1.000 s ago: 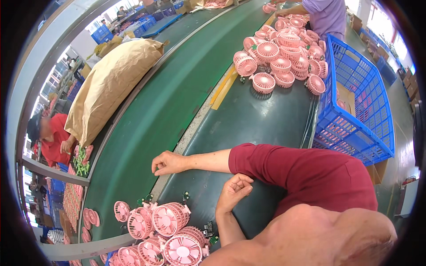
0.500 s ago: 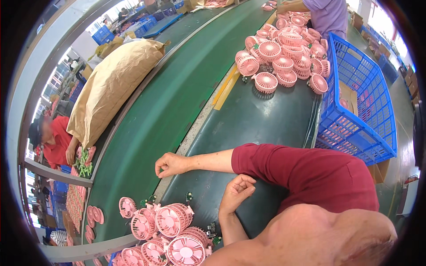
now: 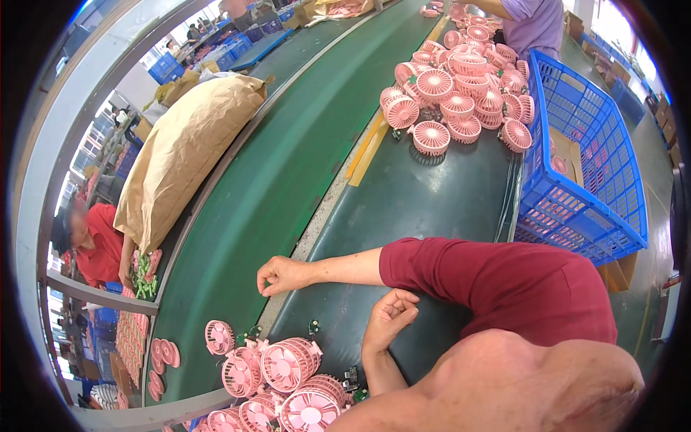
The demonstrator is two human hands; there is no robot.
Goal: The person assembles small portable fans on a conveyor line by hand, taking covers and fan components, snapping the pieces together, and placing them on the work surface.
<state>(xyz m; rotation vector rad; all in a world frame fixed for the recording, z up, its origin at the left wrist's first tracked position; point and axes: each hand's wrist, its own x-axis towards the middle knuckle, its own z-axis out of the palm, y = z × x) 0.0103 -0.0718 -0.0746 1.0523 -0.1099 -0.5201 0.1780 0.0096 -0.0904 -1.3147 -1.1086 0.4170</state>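
My right hand (image 3: 283,275) reaches left from a maroon sleeve, over the inner edge of the green conveyor belt (image 3: 259,194). Its fingers are loosely curled, with nothing seen in them. Nearer to me, my left hand (image 3: 389,320) is raised over the dark work surface (image 3: 425,198), fingers also curled and empty. Pink fan heads (image 3: 290,364) are clustered at the lower left, in front of both hands and touching neither. Small green circuit boards (image 3: 314,327) hang or lie beside these fan heads. Part of my left forearm is hidden.
A large heap of pink fan heads (image 3: 461,86) covers the far end of the dark surface. Beside it stands a blue plastic crate (image 3: 576,194). A co-worker in purple (image 3: 533,29) is beyond; another in red (image 3: 101,245) sits across the belt by a brown sack (image 3: 187,151).
The whole view has shifted slightly, so the near fan heads appear a little farther right and lower. Both my hands keep almost the same pose.
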